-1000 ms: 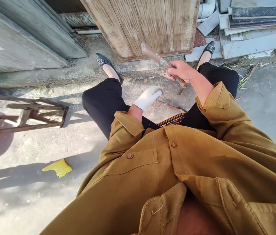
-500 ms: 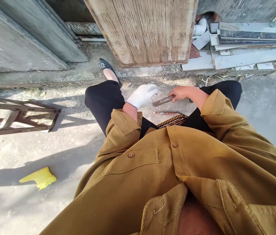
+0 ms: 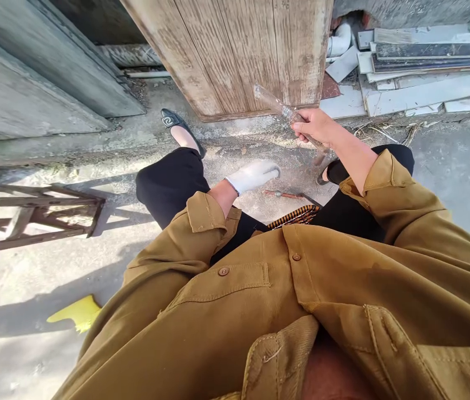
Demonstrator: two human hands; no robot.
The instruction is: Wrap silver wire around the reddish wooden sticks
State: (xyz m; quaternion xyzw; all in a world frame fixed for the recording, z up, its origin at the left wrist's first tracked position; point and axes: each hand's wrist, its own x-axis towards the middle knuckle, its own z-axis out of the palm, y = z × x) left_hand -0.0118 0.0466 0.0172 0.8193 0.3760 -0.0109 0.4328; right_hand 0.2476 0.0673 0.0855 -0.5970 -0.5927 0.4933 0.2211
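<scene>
My right hand is bare and closed around a wire-bound tool. This tool points up and to the left, with coils of wire near its middle; its far end is blurred, so I cannot tell its exact kind. Low over the concrete between my legs is my left hand, in a white glove. Its fingers are curled together, and nothing shows in them. Just below the glove, a thin reddish-brown handle with wire wound on it lies on the ground. A black-and-orange striped thing is beside it, partly hidden by my shirt.
A weathered plank door or board stands ahead. Stacked white and dark strips lie at the right by a white pipe. To the left are a wooden frame and a yellow piece on the ground.
My right hand has risen forward with the tool, whose free end now tilts up in front of the planks. My gloved left hand has shifted slightly right and toward me.
</scene>
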